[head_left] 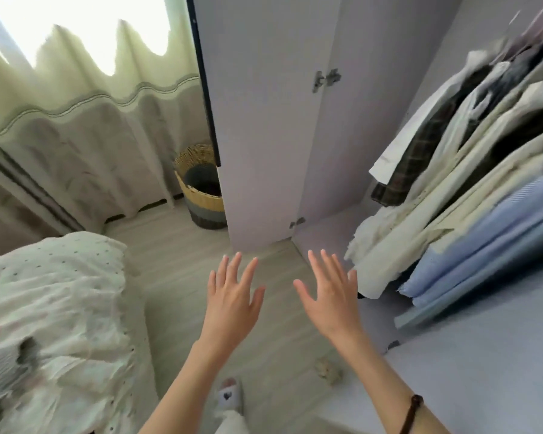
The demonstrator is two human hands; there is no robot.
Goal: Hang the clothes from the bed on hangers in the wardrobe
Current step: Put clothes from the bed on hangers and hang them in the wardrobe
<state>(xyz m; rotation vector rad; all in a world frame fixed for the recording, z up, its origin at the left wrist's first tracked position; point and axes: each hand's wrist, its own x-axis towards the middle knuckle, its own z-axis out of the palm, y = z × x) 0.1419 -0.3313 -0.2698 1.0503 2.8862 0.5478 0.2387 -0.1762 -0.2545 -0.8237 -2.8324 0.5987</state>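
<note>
Pale wood floor (182,245); bed (54,308) left, wardrobe (264,120) right.

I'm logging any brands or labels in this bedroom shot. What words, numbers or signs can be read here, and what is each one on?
None: no words, numbers or brand marks can be read anywhere in this view.
The slipper bears a small dark heart-like mark, not text.
The hanging clothes show no legible tags; they are blurred.
The basket, wardrobe door and bedding carry no writing.
</note>
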